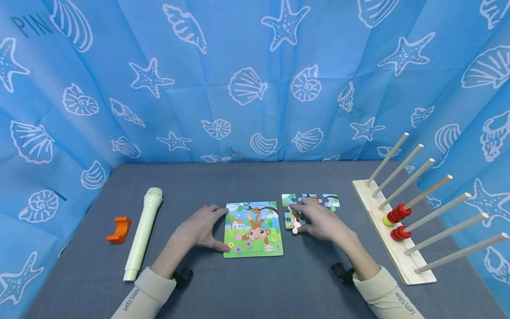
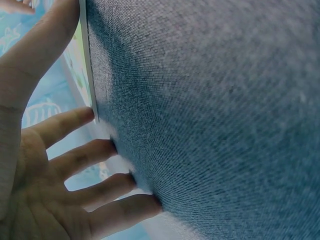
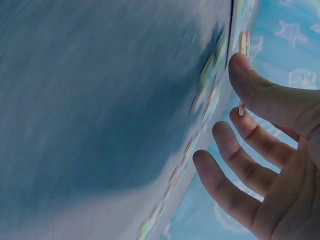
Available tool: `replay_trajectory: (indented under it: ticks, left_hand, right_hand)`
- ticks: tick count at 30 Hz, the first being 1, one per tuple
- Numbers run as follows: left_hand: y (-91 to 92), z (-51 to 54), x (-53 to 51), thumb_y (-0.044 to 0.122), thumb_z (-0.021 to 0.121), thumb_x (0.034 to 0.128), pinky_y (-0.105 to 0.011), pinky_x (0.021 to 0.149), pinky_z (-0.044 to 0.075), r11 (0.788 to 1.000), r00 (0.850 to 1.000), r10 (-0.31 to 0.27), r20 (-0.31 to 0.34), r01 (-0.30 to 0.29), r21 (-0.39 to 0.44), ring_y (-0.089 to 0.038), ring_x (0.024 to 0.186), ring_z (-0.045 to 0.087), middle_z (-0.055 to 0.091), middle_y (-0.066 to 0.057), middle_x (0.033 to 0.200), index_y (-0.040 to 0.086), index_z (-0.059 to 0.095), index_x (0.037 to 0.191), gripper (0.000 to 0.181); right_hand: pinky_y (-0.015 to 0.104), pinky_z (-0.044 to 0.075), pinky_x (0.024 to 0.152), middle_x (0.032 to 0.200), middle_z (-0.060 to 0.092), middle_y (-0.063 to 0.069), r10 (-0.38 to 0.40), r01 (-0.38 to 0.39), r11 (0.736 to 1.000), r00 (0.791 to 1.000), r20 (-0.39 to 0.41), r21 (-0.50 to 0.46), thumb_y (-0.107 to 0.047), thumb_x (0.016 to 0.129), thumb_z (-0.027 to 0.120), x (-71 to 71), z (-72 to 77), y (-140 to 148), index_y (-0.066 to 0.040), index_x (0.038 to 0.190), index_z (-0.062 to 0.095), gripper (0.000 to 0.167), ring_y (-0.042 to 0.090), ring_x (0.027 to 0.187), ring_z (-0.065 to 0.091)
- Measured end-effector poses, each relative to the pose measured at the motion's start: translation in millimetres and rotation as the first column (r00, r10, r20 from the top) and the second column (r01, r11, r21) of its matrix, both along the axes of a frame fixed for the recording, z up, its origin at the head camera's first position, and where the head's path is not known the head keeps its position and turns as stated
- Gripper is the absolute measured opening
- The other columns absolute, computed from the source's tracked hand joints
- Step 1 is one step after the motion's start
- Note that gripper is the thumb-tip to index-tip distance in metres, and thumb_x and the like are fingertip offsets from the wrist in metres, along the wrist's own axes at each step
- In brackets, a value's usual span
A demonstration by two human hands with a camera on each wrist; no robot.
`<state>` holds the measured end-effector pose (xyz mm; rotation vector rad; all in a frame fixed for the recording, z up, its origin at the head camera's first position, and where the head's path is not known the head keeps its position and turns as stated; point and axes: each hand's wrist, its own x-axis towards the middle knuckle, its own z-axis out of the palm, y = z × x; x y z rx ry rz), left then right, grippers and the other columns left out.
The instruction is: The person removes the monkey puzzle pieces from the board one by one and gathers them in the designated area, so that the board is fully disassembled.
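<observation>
A square monkey jigsaw puzzle (image 1: 253, 254) lies in the middle of the table. My left hand (image 1: 201, 228) touches its left side, index finger at the upper corner and thumb lower down. Those fingers are spread and fairly straight in the left wrist view. Just right of the puzzle, my right hand (image 1: 320, 220) pinches a puzzle piece (image 3: 243, 44) between thumb and index finger, raised off the table. The other right fingers are apart from it. Loose puzzle pieces (image 1: 331, 200) lie behind and beside this hand, which partly hides some of them.
On the right stands a wooden peg rack (image 1: 424, 278) with red rings (image 1: 399, 234) and a yellow ring (image 1: 386, 220). A pale green toy microphone (image 1: 143, 235) and an orange curved block (image 1: 119, 230) lie at the left. A blue curtain (image 1: 255, 119) hangs behind the grey table.
</observation>
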<state>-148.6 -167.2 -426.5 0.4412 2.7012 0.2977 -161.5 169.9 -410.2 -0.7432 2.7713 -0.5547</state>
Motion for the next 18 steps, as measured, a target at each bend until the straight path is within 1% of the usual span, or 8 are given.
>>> replay_trajectory:
  ticks: [1,3,4,5,8,11,12,18]
  left_hand:
    - [0.1,0.3,0.0,0.064,0.088,0.0681,-0.063,0.115,0.041,1.0,1.0,0.001,0.002,-0.001,0.0,-0.051,0.145,0.041,0.046,-0.023,0.155,0.012,0.046,0.154,0.108]
    - [0.3,0.3,-0.1,0.063,0.088,0.0683,-0.063,0.115,0.04,1.0,1.0,0.003,0.005,-0.003,0.0,-0.051,0.145,0.041,0.046,-0.023,0.155,0.012,0.046,0.154,0.108]
    - [0.4,0.4,-0.2,0.063,0.088,0.0683,-0.063,0.115,0.04,1.0,1.0,0.003,0.005,-0.003,-0.001,-0.051,0.145,0.041,0.046,-0.023,0.155,0.012,0.046,0.154,0.108]
    - [0.5,0.5,-0.3,0.063,0.088,0.0685,-0.063,0.115,0.04,1.0,1.0,0.004,0.006,-0.004,-0.003,-0.051,0.145,0.04,0.046,-0.023,0.156,0.012,0.046,0.154,0.108]
    - [0.7,0.8,-0.4,0.063,0.088,0.0685,-0.064,0.115,0.04,1.0,1.0,0.001,0.002,-0.001,-0.003,-0.051,0.145,0.04,0.046,-0.023,0.156,0.012,0.046,0.154,0.108]
    - [0.7,0.7,-0.4,0.063,0.088,0.0684,-0.064,0.115,0.04,1.0,1.0,0.003,0.002,-0.003,-0.006,-0.051,0.146,0.04,0.045,-0.023,0.156,0.013,0.046,0.154,0.108]
    - [0.7,0.4,-0.3,0.063,0.088,0.0683,-0.064,0.115,0.04,1.0,1.0,0.004,0.002,-0.004,-0.005,-0.051,0.146,0.04,0.045,-0.023,0.156,0.013,0.046,0.154,0.108]
    - [0.9,-1.4,-0.4,0.063,0.088,0.0687,-0.063,0.116,0.039,1.0,1.0,0.018,0.004,-0.018,-0.005,-0.05,0.147,0.038,0.044,-0.022,0.157,0.014,0.045,0.155,0.108]
  right_hand:
    - [0.035,0.049,0.07,0.119,0.064,0.014,-0.005,0.005,1.0,1.0,-0.001,0.003,-0.012,0.086,0.082,-0.7,-0.2,5,-0.004,0.142,0.06,0.061,0.021,0.091,0.059]
    - [0.044,0.054,0.076,0.126,0.063,0.018,-0.02,0.02,1.0,1.0,-0.002,0.009,-0.012,0.086,0.082,-1.3,0.1,15,-0.004,0.143,0.059,0.062,0.027,0.101,0.063]
    - [0.047,0.055,0.077,0.128,0.062,0.02,-0.03,0.03,0.999,1.0,0.004,0.011,-0.013,0.086,0.082,-1.5,0.2,19,-0.004,0.144,0.058,0.062,0.03,0.103,0.064]
    - [0.054,0.056,0.082,0.133,0.06,0.023,-0.044,0.044,0.999,0.999,0.012,0.013,-0.013,0.087,0.082,-1.6,0.2,23,-0.004,0.144,0.058,0.063,0.035,0.11,0.064]
    - [0.068,0.051,0.091,0.141,0.055,0.03,-0.081,0.08,0.997,0.996,0.033,0.023,-0.014,0.087,0.082,-2.5,0.1,35,-0.004,0.145,0.056,0.064,0.048,0.125,0.058]
    - [0.072,0.047,0.096,0.143,0.053,0.033,-0.11,0.108,0.993,0.992,0.056,0.036,-0.014,0.087,0.081,-4.2,-1.0,43,-0.004,0.146,0.055,0.065,0.052,0.129,0.054]
    - [0.071,0.048,0.096,0.141,0.054,0.032,-0.114,0.111,0.993,0.992,0.061,0.044,-0.014,0.087,0.081,-4.8,-1.5,44,-0.004,0.146,0.055,0.065,0.05,0.126,0.056]
    - [0.073,0.046,0.098,0.145,0.05,0.033,-0.118,0.111,0.991,0.988,0.098,0.076,-0.013,0.087,0.081,-5.7,-5.3,51,-0.004,0.147,0.054,0.066,0.054,0.131,0.051]
